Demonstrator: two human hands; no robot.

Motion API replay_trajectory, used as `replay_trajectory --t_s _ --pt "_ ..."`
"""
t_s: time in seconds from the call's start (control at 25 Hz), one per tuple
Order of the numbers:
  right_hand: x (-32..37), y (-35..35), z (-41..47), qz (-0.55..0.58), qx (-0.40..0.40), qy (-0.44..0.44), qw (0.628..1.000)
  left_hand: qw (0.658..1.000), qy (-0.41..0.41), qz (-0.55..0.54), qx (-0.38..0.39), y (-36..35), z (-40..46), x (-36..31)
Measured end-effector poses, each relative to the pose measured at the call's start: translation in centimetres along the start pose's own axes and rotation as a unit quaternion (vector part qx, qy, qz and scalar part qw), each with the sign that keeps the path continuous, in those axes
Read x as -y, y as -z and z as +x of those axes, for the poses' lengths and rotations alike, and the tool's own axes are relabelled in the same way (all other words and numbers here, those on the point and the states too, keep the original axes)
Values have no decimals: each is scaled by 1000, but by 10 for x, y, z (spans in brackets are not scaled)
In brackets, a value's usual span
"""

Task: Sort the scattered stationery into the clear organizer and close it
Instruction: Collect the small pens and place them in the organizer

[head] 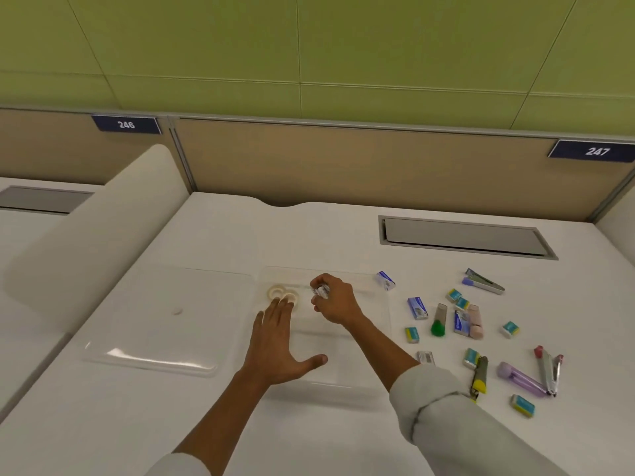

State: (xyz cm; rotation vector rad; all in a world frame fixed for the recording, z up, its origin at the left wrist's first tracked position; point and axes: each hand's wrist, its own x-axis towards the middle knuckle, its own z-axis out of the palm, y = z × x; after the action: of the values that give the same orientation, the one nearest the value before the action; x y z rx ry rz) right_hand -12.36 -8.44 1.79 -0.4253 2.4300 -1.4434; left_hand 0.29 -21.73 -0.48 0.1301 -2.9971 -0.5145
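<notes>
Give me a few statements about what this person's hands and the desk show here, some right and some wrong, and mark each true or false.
1. The right hand holds a small item over the clear organizer. True.
2. The left hand is curled into a fist. False: its fingers are straight, reaching toward the tape rolls.
3. The organizer's lid is closed. False: it lies open to the left.
4. Most loose stationery lies right of the organizer. True.
5. The panel signs read 246 and 247. True.
</notes>
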Motion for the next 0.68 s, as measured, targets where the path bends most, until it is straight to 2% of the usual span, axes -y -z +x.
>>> replay_trajectory --t_s 0.16,0.44,0.56,0.68 --pt "-12 -11 14 -121 21 20 992 1000 3 5 12 -4 0 9" --pt "-11 -8 16 -196 52 23 979 1000 6 18 21 -7 -3 18" --pt "-14 1 8 -186 34 47 981 1000 -6 22 19 -4 0 17" --pt "-19 25 -8 -130 -22 57 990 999 -16 37 17 -3 4 10"
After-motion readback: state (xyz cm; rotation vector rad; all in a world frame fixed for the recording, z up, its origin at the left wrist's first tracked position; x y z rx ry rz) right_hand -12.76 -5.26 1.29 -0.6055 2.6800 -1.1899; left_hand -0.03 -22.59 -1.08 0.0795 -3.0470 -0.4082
